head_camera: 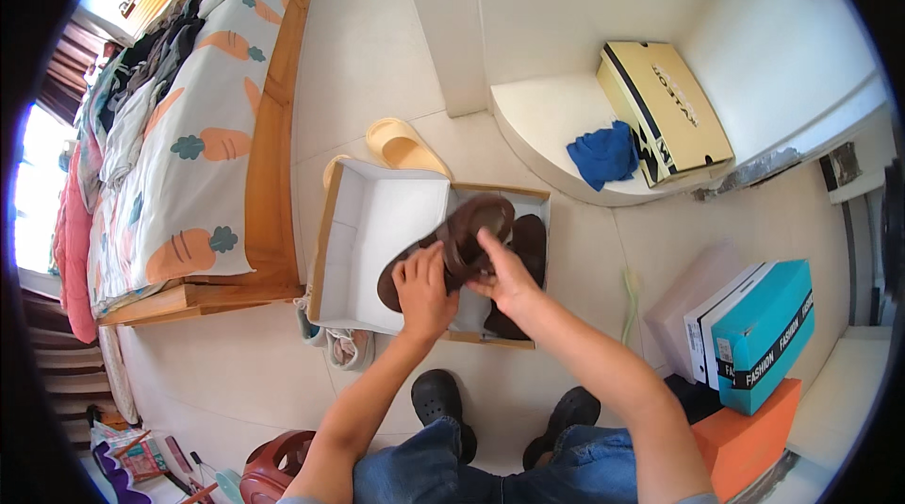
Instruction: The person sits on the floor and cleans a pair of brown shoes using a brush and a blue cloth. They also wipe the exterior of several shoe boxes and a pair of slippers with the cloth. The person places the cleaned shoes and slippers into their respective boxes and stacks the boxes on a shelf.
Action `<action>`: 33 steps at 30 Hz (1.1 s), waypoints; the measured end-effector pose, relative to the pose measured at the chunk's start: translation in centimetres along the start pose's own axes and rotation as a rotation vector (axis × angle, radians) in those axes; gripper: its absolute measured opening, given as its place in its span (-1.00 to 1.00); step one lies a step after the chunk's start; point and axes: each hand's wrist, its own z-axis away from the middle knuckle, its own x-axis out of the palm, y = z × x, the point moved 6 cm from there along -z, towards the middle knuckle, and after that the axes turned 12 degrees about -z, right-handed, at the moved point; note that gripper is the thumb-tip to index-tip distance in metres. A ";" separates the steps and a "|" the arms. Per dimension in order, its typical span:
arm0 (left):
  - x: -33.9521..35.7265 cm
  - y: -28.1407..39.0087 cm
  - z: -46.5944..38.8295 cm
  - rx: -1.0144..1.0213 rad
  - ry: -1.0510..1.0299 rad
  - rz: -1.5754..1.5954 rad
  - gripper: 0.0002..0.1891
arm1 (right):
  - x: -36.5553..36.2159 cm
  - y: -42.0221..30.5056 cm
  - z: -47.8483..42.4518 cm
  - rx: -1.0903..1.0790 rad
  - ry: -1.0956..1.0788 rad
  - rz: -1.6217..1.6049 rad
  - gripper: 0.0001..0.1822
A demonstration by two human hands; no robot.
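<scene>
A dark brown leather shoe [458, 239] is held over an open cardboard shoebox [353, 235], its toe towards the lower left. My left hand [426, 288] rests its fingers on the shoe near the front and side. At the heel end, my right hand [503, 270] grips the opening, thumb at the inside. The other brown shoe [532, 239] lies in the right half of the box, partly covered by my right hand and forearm. The white-lined lid half spreads to the left. The held shoe is slightly blurred.
Yellow slippers [406, 143] sit behind the box, and light sneakers [350, 348] by its lower left. A bed [276, 186] borders the left. A yellow shoebox [672, 111] and blue cloth [603, 154] occupy a curved ledge. Stacked boxes, one teal [767, 334], stand at right.
</scene>
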 end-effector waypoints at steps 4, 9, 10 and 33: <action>1.5 1.1 2.1 0.143 -0.076 -0.041 -0.26 | -4.0 3.5 -3.4 -0.007 0.252 0.047 -0.63; 1.5 2.9 2.0 0.186 -0.224 0.095 -0.27 | -7.0 -0.3 -5.1 -0.126 0.296 0.258 -0.58; 1.3 3.1 2.0 0.202 -0.242 0.182 -0.27 | -7.5 -1.7 -6.0 -0.192 0.251 0.308 -0.57; 9.0 2.1 4.5 0.379 -0.356 -0.054 -0.47 | -2.8 -6.7 -6.8 -0.769 0.040 1.552 -0.76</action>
